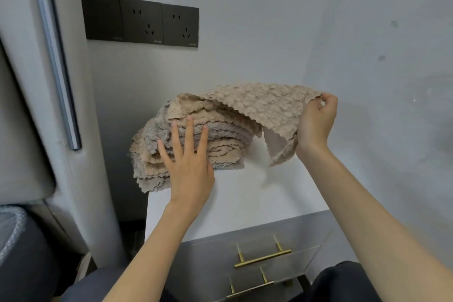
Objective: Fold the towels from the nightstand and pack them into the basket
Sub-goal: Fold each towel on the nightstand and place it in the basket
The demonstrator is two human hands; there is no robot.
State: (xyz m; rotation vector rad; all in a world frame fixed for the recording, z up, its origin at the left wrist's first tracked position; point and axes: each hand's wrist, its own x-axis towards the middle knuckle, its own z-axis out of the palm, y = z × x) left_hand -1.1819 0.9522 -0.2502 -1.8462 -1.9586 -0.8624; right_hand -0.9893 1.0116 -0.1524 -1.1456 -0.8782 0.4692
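A stack of beige and grey fluffy towels [221, 144] lies on the white top of the nightstand [245, 198], at its back left, partly overhanging the left edge. My left hand [188, 162] presses flat against the front of the stack with straight, spread fingers. My right hand [316, 120] pinches the right corner of the top beige towel [264, 103] and holds it lifted off the stack, so it arches up and hangs down at the right. No basket is in view.
The nightstand has grey drawers with brass bar handles [262, 257] at the front. A row of black wall sockets [142, 21] sits on the wall above. A padded headboard [22, 130] stands at the left. The wall is close behind and to the right.
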